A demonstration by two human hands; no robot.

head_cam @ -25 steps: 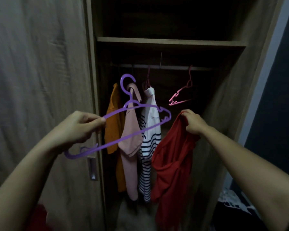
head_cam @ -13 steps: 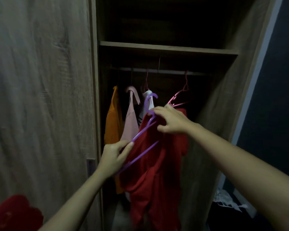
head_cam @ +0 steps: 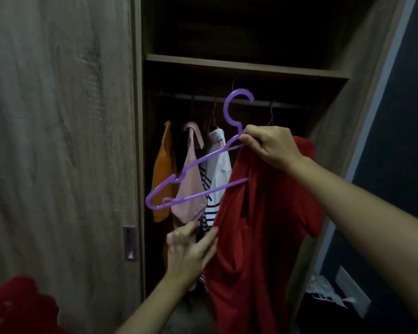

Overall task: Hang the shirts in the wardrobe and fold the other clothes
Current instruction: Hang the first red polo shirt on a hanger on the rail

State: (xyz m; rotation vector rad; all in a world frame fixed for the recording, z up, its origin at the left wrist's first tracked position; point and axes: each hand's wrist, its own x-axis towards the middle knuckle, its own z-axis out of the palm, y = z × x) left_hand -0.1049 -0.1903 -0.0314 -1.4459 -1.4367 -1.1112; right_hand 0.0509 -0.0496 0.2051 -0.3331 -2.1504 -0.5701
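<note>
That red shirt is only sitting half on the purple hanger at the wardrobe opening; your right hand is pinching the hanger neck plus collar; your left hand is hovering loosely spread by the hem, so the bare arm tipping could be dumping it.

Purple hanger now right-held, raised.

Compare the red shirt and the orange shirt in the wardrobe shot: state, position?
The red shirt is held up by the right hand with the purple hanger only partly in it; the orange shirt already hangs from the rail. Red is nearest the camera, at the right; orange is far left, inside. Both are plain, single-colour tops.
</note>
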